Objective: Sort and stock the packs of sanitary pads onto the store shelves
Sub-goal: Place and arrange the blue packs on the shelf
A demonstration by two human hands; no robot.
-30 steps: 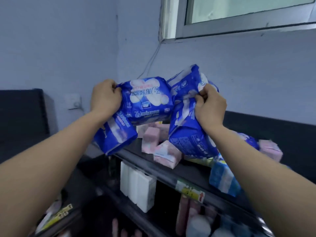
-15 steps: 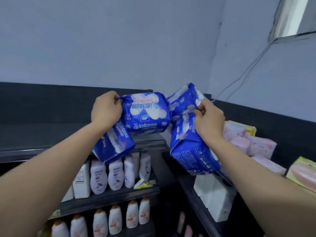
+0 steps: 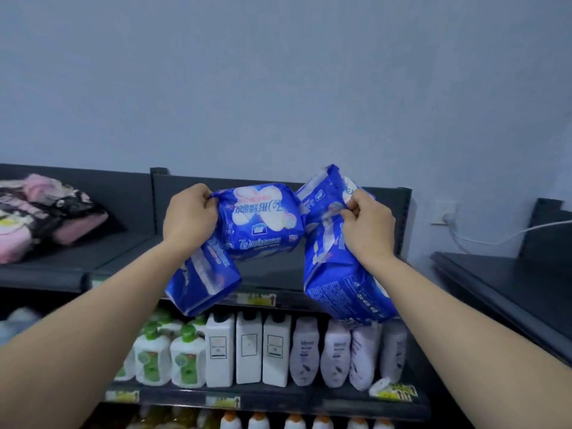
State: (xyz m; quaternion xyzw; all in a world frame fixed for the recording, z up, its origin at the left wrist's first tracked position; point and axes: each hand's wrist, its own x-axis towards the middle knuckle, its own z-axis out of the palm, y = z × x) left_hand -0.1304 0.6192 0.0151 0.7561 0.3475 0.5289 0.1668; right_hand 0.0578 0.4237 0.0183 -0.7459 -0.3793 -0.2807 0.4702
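My left hand grips two blue pad packs by their ends: one sticks out to the right with white print upside down, the other hangs below my wrist. My right hand pinches the top of a larger bundle of blue pad packs that hangs down from it. Both hands are raised in front of the dark top shelf, above its front edge. The packs in the two hands nearly touch in the middle.
Pink and black packs lie at the left of the top shelf. Below stand green-capped bottles, white bottles and lilac bottles. Another dark shelf unit stands at the right, under a wall socket.
The view has swung left from the corner shelf with pink packs to the shelf unit with bottles. Both hands keep the same grip on the blue packs.
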